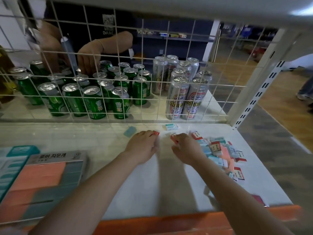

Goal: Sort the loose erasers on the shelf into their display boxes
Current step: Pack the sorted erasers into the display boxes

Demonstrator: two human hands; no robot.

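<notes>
Loose erasers in red, teal and pale blue paper sleeves (221, 153) lie heaped on the right part of the white shelf (152, 184), just beside the person's right hand. Both bare arms reach forward over the shelf. The left hand (142, 146) lies palm down with its fingers curled, pinching a small red-sleeved eraser (156, 133) at the fingertips. The right hand (185, 149) is also palm down, its fingers clamped on another red-sleeved eraser (174, 139) that sticks out toward the left hand; the two hands are near each other but apart. Farther back on the shelf, a white eraser with a teal sleeve (171, 127) lies alone near the wire grid, and a bare pale blue eraser (130, 131) lies to its left, just beyond the left hand. At the left edge stands a grey cardboard display box with Korean lettering (55, 168), filled with rows of salmon-pink and grey-green erasers, and beside it a teal display box (15, 160). Behind the white wire grid (118, 92) stand green drink cans (94, 102) and taller silver cans with red labels (186, 99), where another person's hand (89, 60) rests on the cans.
</notes>
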